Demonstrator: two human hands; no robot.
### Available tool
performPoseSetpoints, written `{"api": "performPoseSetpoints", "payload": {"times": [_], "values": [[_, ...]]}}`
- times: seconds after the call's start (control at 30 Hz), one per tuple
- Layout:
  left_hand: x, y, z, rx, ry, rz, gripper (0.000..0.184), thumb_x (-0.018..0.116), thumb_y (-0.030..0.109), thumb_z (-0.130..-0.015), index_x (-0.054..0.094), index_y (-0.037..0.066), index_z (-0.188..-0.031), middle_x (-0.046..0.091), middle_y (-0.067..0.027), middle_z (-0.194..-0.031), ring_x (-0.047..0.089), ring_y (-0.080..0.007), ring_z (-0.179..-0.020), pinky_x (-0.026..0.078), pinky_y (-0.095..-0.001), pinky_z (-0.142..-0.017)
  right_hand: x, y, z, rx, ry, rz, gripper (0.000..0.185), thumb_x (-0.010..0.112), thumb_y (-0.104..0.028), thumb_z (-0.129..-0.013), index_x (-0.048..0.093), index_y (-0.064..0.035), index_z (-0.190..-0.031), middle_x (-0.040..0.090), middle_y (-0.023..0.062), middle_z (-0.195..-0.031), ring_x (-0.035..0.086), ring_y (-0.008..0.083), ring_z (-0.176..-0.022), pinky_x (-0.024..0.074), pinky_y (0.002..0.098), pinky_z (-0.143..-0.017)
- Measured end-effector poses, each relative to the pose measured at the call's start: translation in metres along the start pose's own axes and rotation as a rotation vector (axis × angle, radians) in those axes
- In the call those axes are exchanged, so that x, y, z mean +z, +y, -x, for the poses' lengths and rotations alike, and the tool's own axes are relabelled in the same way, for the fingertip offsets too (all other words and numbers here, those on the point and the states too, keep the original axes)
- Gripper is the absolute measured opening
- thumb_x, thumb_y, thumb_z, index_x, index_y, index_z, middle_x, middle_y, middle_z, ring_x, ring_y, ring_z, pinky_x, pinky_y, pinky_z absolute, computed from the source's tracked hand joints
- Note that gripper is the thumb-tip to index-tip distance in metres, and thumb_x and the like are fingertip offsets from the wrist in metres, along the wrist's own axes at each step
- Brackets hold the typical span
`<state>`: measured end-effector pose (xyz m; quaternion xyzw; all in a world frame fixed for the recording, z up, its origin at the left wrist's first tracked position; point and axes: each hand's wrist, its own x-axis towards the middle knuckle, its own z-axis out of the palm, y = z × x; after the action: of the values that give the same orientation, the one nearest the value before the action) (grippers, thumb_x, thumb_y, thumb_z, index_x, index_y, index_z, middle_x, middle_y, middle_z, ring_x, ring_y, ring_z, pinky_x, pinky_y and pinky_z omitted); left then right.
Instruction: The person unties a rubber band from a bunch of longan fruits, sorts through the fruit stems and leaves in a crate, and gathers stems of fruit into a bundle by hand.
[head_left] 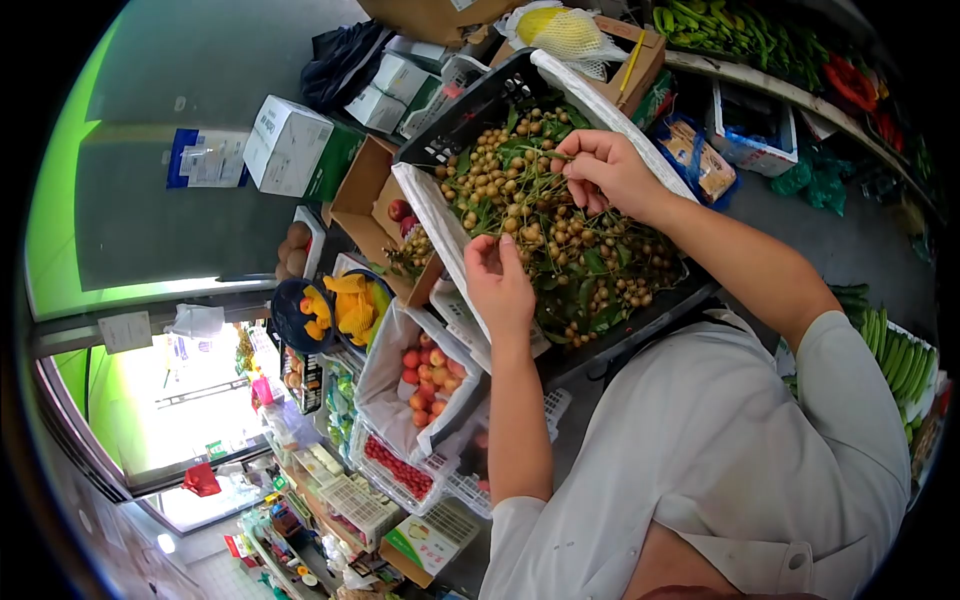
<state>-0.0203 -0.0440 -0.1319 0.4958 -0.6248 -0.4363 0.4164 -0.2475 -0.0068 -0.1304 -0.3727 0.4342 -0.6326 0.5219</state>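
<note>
A black crate (420,148) with white lining along its sides holds a heap of longans (520,205), small round brown fruits on thin green twigs among leaves. My right hand (610,172) is over the far part of the heap, thumb and fingers pinched on a thin longan twig. Lower down and to the left, my left hand (502,288) hovers by the crate's lined left side. Its fingers are curled with the thumb close to them; anything between the fingertips is too small to make out.
Left of the crate are a cardboard box (362,205) with red apples, a lined basket (378,385) of peach-like fruit and a basket of small red fruit (395,470). Green peppers (740,35) lie on a shelf at the top right. A white foam box (750,135) stands below it.
</note>
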Motion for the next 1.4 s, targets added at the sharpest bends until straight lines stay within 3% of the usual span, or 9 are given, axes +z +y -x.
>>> {"api": "performPoseSetpoints", "payload": {"times": [0.13, 0.3, 0.37, 0.47, 0.6, 0.9, 1.23, 1.33, 1.4], "values": [[-0.002, -0.008, -0.001, -0.016, -0.003, 0.036, 0.017, 0.067, 0.013, -0.100, 0.057, 0.001, -0.107, 0.060, -0.0060, -0.104, 0.059, -0.0122, -0.091, 0.049, -0.0248, -0.076, 0.008, 0.001, 0.001, 0.009, -0.080, 0.169, 0.009, 0.059, -0.005, -0.091, 0.065, -0.0008, -0.095, 0.065, 0.0045, -0.066, 0.057, 0.0088, -0.049, 0.0434, 0.0231, -0.046], [-0.004, -0.016, -0.003, 0.299, -0.162, -0.151, 0.013, 0.065, 0.010, -0.099, 0.057, 0.002, -0.104, 0.054, -0.0146, -0.132, 0.054, -0.0226, -0.120, 0.050, -0.0336, -0.095, 0.011, 0.023, 0.000, -0.160, -0.186, 0.671, 0.016, 0.062, -0.010, -0.091, 0.066, 0.0018, -0.101, 0.069, 0.0058, -0.075, 0.062, 0.0127, -0.060, 0.0503, 0.0300, -0.055], [-0.005, -0.017, -0.002, 0.323, -0.171, -0.227, 0.013, 0.064, 0.010, -0.099, 0.056, 0.002, -0.105, 0.054, -0.0147, -0.133, 0.055, -0.0229, -0.119, 0.050, -0.0350, -0.096, 0.011, 0.024, 0.000, -0.224, -0.202, 0.801, 0.017, 0.062, -0.010, -0.091, 0.066, 0.0022, -0.103, 0.070, 0.0054, -0.077, 0.063, 0.0130, -0.062, 0.0507, 0.0308, -0.057], [-0.004, -0.021, -0.002, 0.242, -0.173, -0.194, 0.014, 0.063, 0.009, -0.099, 0.054, 0.001, -0.108, 0.055, -0.0146, -0.134, 0.056, -0.0225, -0.117, 0.049, -0.0357, -0.097, 0.013, 0.015, 0.000, 0.158, -0.136, 0.254, 0.021, 0.063, -0.011, -0.094, 0.066, 0.0002, -0.111, 0.072, 0.0070, -0.086, 0.067, 0.0123, -0.072, 0.0527, 0.0271, -0.054], [-0.002, -0.020, -0.003, 0.038, -0.194, 0.027, 0.015, 0.059, 0.006, -0.101, 0.051, 0.000, -0.112, 0.056, -0.0144, -0.135, 0.057, -0.0187, -0.113, 0.050, -0.0308, -0.092, 0.013, 0.003, -0.003, 0.074, -0.104, -0.021, 0.021, 0.060, -0.012, -0.101, 0.062, 0.0038, -0.115, 0.070, 0.0106, -0.094, 0.068, 0.0125, -0.072, 0.0577, 0.0264, -0.056], [-0.002, -0.014, -0.003, 0.032, -0.155, 0.183, 0.011, 0.053, 0.002, -0.101, 0.051, 0.001, -0.112, 0.057, -0.0149, -0.132, 0.059, -0.0147, -0.100, 0.052, -0.0283, -0.084, 0.005, 0.002, -0.008, 0.043, -0.078, -0.260, 0.032, 0.059, -0.022, -0.106, 0.063, 0.0025, -0.125, 0.072, 0.0106, -0.099, 0.069, 0.0120, -0.074, 0.0561, 0.0246, -0.053], [-0.001, 0.009, 0.004, 0.063, -0.232, 0.053, 0.012, 0.056, 0.000, -0.098, 0.056, 0.002, -0.110, 0.053, -0.0109, -0.133, 0.057, -0.0177, -0.115, 0.052, -0.0319, -0.093, 0.009, 0.001, -0.009, 0.066, 0.047, -0.116, 0.032, 0.060, -0.027, -0.106, 0.066, -0.0004, -0.123, 0.073, 0.0079, -0.099, 0.066, 0.0088, -0.067, 0.0531, 0.0225, -0.050], [-0.001, 0.005, 0.004, 0.171, -0.230, -0.031, 0.011, 0.058, 0.001, -0.098, 0.057, 0.000, -0.109, 0.050, -0.0109, -0.134, 0.058, -0.0176, -0.113, 0.053, -0.0325, -0.092, 0.009, 0.007, -0.012, 0.023, 0.142, 0.122, 0.030, 0.060, -0.028, -0.106, 0.067, -0.0029, -0.121, 0.072, 0.0057, -0.097, 0.063, 0.0069, -0.063, 0.0502, 0.0210, -0.049], [0.000, 0.000, 0.002, 0.218, -0.168, 0.002, 0.009, 0.058, 0.003, -0.099, 0.059, 0.003, -0.108, 0.061, -0.0044, -0.114, 0.059, -0.0077, -0.092, 0.049, -0.0222, -0.076, 0.010, 0.007, -0.008, 0.028, 0.165, 0.206, 0.029, 0.061, -0.028, -0.106, 0.068, -0.0029, -0.118, 0.072, 0.0054, -0.096, 0.063, 0.0081, -0.064, 0.0501, 0.0228, -0.052]]}}
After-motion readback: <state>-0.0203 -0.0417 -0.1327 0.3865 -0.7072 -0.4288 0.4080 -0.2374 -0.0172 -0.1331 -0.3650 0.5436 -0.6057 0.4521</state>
